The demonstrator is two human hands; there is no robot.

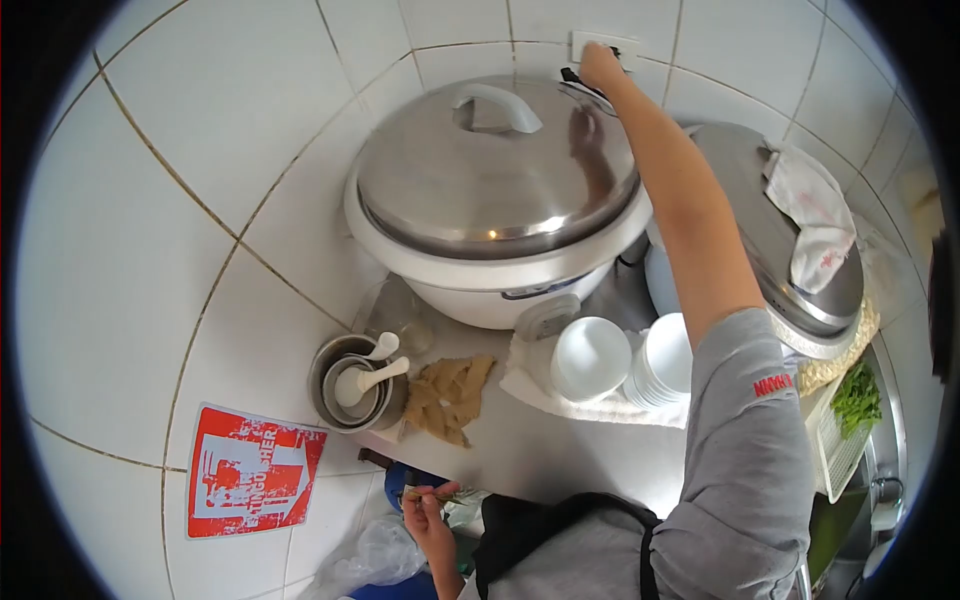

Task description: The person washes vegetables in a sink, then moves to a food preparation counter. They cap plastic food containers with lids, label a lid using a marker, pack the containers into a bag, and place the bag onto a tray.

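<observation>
At the top of the frame, just right of centre, right grip (600, 68) up against the white wall outlet (630, 53), with fingers bent and tips hidden; impossible to tell whether clamped on anything. Black power cord (571, 76) just beside the right grip, on the lower-left side, near the far rim of a steel lid (420, 170). Under that lid, in the upper middle of the frame, large white rice cooker (460, 297). Right of the forearm, second steel lid (735, 150) with a stained white cloth (812, 215) draped over. At the bottom, left of centre, left grip (430, 520) well apart from cord and outlet, with fingers curled close together; too small to tell whether anything is pinched there. In the middle of the frame, on the desk (535, 455), stacked white bowls (590, 358) on a white towel (525, 380), brown cloth (447, 395) left of them, and farther left, nested steel pots (325, 395) with a white rice paddle (380, 375) inside.
</observation>
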